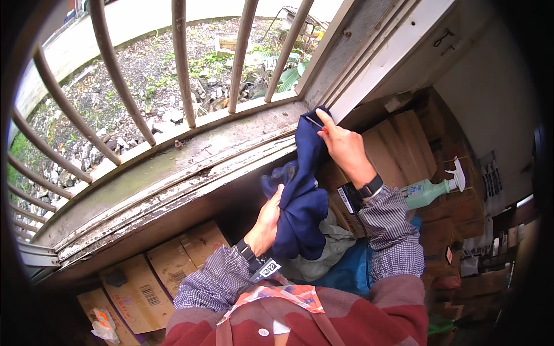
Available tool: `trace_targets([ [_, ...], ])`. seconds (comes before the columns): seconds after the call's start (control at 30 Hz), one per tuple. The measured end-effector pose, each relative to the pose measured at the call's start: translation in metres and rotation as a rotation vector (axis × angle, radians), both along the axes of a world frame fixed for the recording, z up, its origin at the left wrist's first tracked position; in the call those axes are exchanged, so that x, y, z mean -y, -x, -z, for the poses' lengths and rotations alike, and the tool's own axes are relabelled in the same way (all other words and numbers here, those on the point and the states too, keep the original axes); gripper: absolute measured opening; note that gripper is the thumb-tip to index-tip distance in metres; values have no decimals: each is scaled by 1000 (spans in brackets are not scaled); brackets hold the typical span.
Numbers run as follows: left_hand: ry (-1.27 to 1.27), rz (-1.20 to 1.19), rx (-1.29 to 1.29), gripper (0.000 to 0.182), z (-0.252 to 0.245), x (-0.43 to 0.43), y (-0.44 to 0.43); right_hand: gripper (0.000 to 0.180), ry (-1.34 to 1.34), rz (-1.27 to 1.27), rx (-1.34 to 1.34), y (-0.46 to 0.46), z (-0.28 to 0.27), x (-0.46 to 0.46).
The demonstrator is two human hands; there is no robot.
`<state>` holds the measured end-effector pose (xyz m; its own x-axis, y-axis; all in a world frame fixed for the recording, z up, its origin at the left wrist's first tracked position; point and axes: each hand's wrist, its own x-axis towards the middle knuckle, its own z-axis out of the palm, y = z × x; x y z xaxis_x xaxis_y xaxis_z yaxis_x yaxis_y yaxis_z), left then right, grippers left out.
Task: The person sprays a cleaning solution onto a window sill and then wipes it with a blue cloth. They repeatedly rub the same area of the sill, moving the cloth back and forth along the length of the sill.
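Observation:
A dark navy cloth [305, 203] hangs in folds over the inner edge of the worn window frame [259, 149]. My left hand [265, 225] grips its bunched middle. In my right hand [346, 147] is a thin metal rod-like tool [313, 122], its handle mostly hidden by my fingers. The tool lies against the cloth's upper end, at the corner where the sill track meets the white side frame [398, 56]. My right index finger presses on the cloth there. Peeling paint and dirt cover the track.
Metal bars [181, 65] stand along the outer sill [246, 123]. Cardboard boxes [138, 289] sit below the window at left, with more boxes [400, 142] at right. A green spray bottle [426, 193] is beyond my right forearm. A blue bag [350, 272] and pale cloth [326, 251] lie below.

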<state>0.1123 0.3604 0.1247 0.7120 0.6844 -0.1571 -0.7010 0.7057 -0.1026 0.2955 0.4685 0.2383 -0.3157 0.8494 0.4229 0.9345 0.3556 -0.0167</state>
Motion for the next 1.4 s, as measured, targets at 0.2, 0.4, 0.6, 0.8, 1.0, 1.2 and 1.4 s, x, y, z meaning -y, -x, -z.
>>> trace_targets([
  [0.2, -5, 15, -26, 50, 9, -10, -6, 26, 8, -104, 102, -1, -11, 10],
  [0.4, -37, -14, -175, 49, 19, -8, -6, 5, 64, 28, 636, 6, 2, -2],
  [0.6, -19, 15, -224, 48, 38, -8, -8, 11, 173, 70, 809, 25, 15, -25],
  [0.8, -28, 34, -98, 47, 36, 0, 15, 7, 257, 33, 555, 32, -7, 3],
  [1.0, 13, 32, -163, 46, 41, 10, 30, 7, 191, 82, 672, 38, 10, -2],
  [1.2, 0, 68, -174, 45, 48, 10, 34, 8, 251, 198, 663, 42, 8, -4],
  [1.4, -14, 43, -175, 46, 37, 12, 32, 28, 209, 76, 433, 49, 9, 31],
])
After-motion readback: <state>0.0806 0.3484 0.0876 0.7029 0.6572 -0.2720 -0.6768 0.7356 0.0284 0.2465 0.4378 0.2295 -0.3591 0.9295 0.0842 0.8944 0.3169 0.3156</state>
